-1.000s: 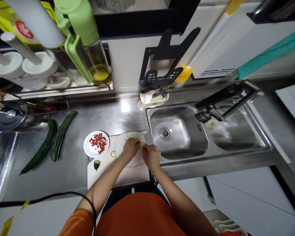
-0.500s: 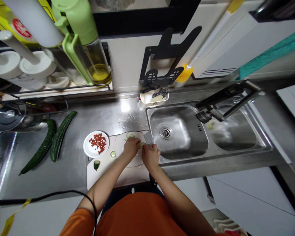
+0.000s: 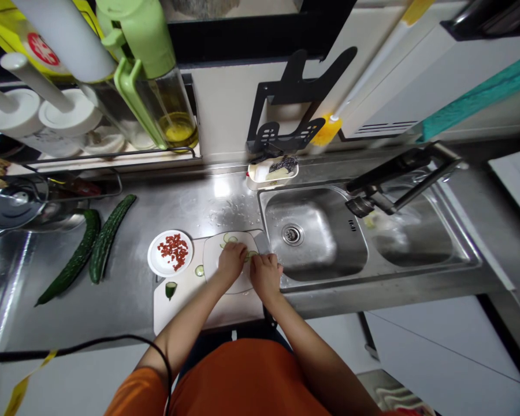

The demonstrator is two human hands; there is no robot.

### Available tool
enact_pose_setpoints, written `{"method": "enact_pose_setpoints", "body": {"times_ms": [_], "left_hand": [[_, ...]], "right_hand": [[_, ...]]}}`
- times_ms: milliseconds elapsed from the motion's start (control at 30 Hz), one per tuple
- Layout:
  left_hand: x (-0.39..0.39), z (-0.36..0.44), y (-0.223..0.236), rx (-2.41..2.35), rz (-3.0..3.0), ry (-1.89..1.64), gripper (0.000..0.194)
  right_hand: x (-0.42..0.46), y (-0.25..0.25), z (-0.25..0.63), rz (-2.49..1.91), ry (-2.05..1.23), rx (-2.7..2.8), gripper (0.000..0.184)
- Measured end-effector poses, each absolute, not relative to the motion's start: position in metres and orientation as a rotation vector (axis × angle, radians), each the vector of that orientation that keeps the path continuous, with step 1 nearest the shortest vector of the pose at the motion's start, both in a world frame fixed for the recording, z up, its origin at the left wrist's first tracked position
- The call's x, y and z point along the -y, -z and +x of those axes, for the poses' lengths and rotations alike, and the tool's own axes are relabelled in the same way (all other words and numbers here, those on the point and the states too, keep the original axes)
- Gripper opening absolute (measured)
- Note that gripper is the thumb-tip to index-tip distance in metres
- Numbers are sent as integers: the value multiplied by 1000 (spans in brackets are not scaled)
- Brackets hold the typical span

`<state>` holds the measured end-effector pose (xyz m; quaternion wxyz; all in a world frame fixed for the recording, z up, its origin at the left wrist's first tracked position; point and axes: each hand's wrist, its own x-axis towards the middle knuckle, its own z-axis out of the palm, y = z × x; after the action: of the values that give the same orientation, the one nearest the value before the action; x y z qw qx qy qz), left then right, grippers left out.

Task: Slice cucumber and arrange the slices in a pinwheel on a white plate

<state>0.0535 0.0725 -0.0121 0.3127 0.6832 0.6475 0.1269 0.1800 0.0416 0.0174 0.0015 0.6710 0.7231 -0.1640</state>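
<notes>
My left hand and my right hand meet over a white plate with a dark rim line. Their fingers are bent and pinched at a thin cucumber slice, partly covered by the fingertips. More pale green cucumber slices lie along the plate's far edge. Under the plate is a light cutting board. On its left part rest a round cucumber slice and a short cucumber end piece. A small white dish of chopped reddish bits stands at the board's far left corner.
Two whole cucumbers lie on the steel counter at left. A double sink with a black tap is at right. Behind stand an oil bottle, seasoning jars and a sponge holder. A black cable crosses the lower left.
Both hands stay at nearly the same spot on the plate, with only slight finger movement. The view shifts very slightly.
</notes>
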Motion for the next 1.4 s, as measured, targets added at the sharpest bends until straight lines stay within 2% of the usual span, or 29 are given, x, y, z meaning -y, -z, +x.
{"method": "enact_pose_setpoints", "body": {"times_ms": [233,500,767,1167,1400], "left_hand": [[-65,43,-2,-1724,1794,-455,17],[-23,-17,-14,-1934,1644,-694,18],[28,-60,-7,-2213,1405,-557,24],[36,-49,0,-2300,1462,-317,31],[34,-46,-1,-2292,1479,-404,28]], "right_hand": [[-32,-24,187,2133,547,-2339,15],[-10,-21,190,2055,598,-2449,14],[2,-20,176,1899,643,-2533,13],[14,-14,169,1799,677,-2608,14],[18,-14,170,1777,673,-2610,14]]}}
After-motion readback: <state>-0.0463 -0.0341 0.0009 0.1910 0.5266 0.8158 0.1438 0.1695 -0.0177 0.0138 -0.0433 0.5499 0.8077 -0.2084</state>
